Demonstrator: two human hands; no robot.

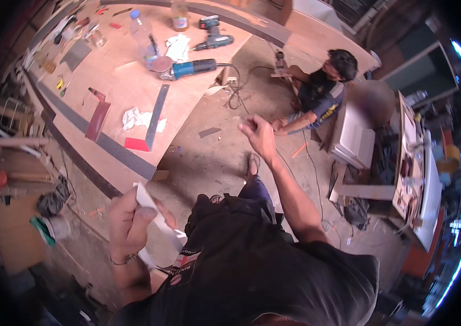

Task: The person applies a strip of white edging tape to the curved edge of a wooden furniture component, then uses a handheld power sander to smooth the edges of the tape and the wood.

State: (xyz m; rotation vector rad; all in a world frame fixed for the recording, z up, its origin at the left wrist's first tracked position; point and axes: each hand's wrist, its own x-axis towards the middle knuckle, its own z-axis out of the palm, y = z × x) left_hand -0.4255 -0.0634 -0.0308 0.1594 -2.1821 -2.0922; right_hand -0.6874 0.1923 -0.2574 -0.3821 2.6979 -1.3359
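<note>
The left hand (127, 220) pinches a thin white laminate strip (157, 217) upright near the chest, while the right hand (259, 136) hangs loosely curled, empty, over the dusty floor (209, 163).

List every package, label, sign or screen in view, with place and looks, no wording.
Clear plastic bottle: far end of the plywood table, blue cap, pale label band.
Jar: table's far edge, clear, with yellowish label.
Dark flat panel: upper right, pale frame; screen or not, unclear.
White strip: held in left hand, no print visible.
</note>
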